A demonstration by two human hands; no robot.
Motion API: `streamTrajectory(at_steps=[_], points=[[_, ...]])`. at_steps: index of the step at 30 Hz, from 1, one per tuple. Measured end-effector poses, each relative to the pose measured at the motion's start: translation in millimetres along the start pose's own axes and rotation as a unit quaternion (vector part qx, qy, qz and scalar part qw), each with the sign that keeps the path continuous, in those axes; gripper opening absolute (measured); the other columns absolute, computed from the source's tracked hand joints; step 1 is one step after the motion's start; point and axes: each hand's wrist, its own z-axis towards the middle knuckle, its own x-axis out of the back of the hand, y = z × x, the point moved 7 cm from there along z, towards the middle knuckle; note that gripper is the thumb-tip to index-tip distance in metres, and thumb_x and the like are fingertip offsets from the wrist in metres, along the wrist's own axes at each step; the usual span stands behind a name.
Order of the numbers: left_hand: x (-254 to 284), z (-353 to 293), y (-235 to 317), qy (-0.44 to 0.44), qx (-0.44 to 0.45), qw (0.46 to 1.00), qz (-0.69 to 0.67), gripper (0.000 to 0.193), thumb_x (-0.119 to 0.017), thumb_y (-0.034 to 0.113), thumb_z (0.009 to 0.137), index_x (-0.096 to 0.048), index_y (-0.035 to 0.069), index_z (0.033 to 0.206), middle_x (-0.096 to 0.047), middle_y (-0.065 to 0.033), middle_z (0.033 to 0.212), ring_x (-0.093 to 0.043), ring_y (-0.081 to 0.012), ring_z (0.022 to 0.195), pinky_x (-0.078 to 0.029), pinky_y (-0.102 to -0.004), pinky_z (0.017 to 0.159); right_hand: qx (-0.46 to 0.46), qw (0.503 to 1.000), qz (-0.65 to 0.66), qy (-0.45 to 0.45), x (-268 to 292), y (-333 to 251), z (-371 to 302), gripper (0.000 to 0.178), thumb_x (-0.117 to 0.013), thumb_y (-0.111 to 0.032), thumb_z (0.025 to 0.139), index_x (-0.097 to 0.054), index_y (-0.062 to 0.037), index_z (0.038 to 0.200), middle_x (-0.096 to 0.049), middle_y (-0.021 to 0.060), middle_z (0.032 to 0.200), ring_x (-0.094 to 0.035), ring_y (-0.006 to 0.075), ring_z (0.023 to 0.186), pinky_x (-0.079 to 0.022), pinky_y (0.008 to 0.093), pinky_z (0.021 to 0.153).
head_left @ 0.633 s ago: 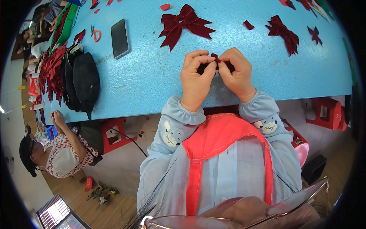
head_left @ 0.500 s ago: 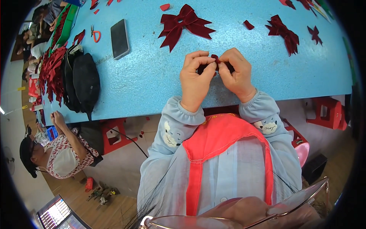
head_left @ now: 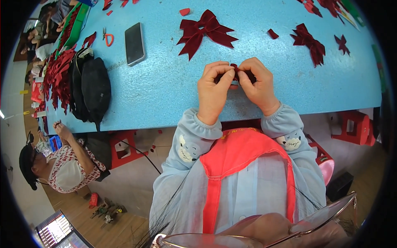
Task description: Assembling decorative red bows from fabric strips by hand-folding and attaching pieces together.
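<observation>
Both hands meet above the near part of the blue table (head_left: 165, 99), pinching a small dark red velvet ribbon piece (head_left: 235, 67) between them. My left hand (head_left: 214, 89) grips its left side with thumb and forefinger. On the other side, my right hand (head_left: 258, 87) pinches it the same way. Fingers cover most of the ribbon, so its full shape is hidden. Just beyond my hands lies a large dark red velvet bow (head_left: 203, 33) with several pointed tails. A second bow (head_left: 309, 43) rests to the right, with a small ribbon strip (head_left: 273, 34) between the two.
At left are a phone (head_left: 135, 44), orange-handled snips (head_left: 108, 39), a black pouch (head_left: 96, 89) and a heap of red ribbon pieces (head_left: 58, 78). A small star-shaped ribbon (head_left: 342, 44) lies far right. A co-worker (head_left: 68, 165) sits at left; red stools (head_left: 353, 128) stand below the table.
The view has shifted slightly, so the table items appear a little lower. My hands keep pinching the ribbon piece, with only a small change in finger position.
</observation>
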Motion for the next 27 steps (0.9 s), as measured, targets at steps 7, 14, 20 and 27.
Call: streamTrajectory(at_steps=[7, 14, 20, 27], points=[[-0.3, -1.3, -5.3, 0.001, -0.062, 0.991, 0.119, 0.008, -0.061, 0.002, 0.08, -0.063, -0.002, 0.086, -0.053, -0.0081, 0.105, -0.059, -0.0133, 0.082, -0.053, -0.0238, 0.062, -0.006, 1.0, 0.002, 0.001, 1.8, 7.4, -6.7, 0.008, -0.056, 0.005, 0.072, -0.053, -0.0004, 0.078, -0.054, 0.0063, 0.074, -0.051, 0.0128, 0.064, -0.041, 0.0239, 0.055], [-1.3, 1.3, -12.8, 0.003, -0.07, 0.988, 0.139, 0.009, -0.064, 0.003, 0.076, -0.064, 0.001, 0.085, -0.054, -0.0091, 0.102, -0.058, -0.0148, 0.08, -0.049, -0.0249, 0.065, -0.011, 1.0, 0.011, -0.011, 7.9, 20.3, -11.4, 0.008, -0.055, 0.006, 0.07, -0.053, 0.0, 0.076, -0.053, 0.0061, 0.071, -0.051, 0.0129, 0.063, -0.041, 0.0242, 0.055], [-2.8, -4.4, 1.5, 0.014, -0.138, 0.96, 0.243, 0.009, -0.066, 0.003, 0.074, -0.065, 0.002, 0.083, -0.054, -0.0099, 0.1, -0.057, -0.0177, 0.081, -0.049, -0.0268, 0.064, -0.041, 0.999, -0.003, 0.005, 3.9, 25.2, -12.5, 0.006, -0.055, 0.005, 0.071, -0.053, 0.0002, 0.074, -0.052, 0.0056, 0.071, -0.05, 0.0128, 0.063, -0.04, 0.0246, 0.056], [4.8, -6.0, 6.6, 0.002, -0.247, 0.891, 0.381, 0.009, -0.066, 0.003, 0.071, -0.065, 0.002, 0.08, -0.054, -0.0095, 0.093, -0.053, -0.0223, 0.082, -0.048, -0.0306, 0.06, -0.024, 0.999, 0.012, -0.038, -12.0, 24.9, -14.6, 0.006, -0.054, 0.005, 0.071, -0.052, 0.0002, 0.075, -0.052, 0.0052, 0.072, -0.049, 0.0128, 0.063, -0.04, 0.0243, 0.057]])
